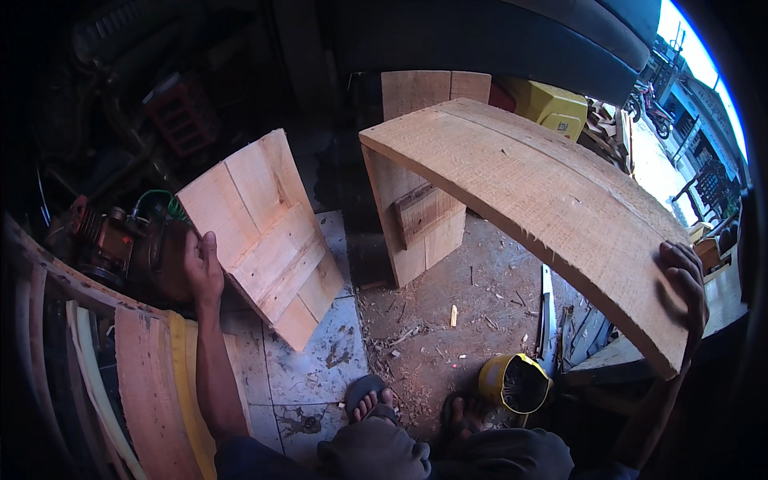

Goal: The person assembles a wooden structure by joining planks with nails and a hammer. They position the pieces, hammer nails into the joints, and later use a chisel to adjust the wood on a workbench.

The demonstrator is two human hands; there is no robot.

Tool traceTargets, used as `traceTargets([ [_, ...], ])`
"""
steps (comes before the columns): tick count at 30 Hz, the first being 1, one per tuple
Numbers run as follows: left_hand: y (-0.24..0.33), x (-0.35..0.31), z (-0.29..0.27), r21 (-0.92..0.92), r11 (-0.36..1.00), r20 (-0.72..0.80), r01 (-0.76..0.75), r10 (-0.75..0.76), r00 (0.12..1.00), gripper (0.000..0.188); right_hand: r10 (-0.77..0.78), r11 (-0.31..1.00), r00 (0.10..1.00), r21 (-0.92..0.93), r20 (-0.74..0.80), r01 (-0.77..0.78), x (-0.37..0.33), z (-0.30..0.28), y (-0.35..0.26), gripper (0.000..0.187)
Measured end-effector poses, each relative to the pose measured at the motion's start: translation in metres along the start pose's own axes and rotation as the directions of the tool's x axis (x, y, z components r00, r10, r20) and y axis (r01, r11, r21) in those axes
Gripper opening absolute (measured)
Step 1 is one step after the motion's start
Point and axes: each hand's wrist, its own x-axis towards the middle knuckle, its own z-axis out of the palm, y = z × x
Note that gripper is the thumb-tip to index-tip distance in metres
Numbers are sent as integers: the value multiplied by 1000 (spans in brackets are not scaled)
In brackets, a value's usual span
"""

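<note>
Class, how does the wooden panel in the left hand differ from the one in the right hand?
The left panel looks shorter; the right panel is long. The left panel tilts steeply; the right panel lies flatter. The left panel's visible face has a batten across it; the right panel's upper face shows none. Both are pale wood, held at an edge.

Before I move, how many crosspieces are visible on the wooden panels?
2: one crosspiece across the left panel at the left hand, another on the upright panel. The long board may hide more.
</note>
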Motion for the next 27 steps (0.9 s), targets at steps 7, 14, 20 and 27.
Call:
traceTargets([
  [7,22,-74,31,-128,982,-166,140,-161,973,33,-28,985,998,-173,-58,18,52,0,-44,30],
  [14,81,-88,62,-313,930,-123,195,-243,962,50,-63,962,968,-245,244,124,66,5,-164,35],
  [20,118,-108,88,-379,899,65,220,-212,975,59,-95,974,872,226,480,-18,94,1,-160,60],
  [27,135,-144,121,-340,916,97,211,-189,977,61,-192,854,792,496,580,-156,109,-4,-156,64],
])
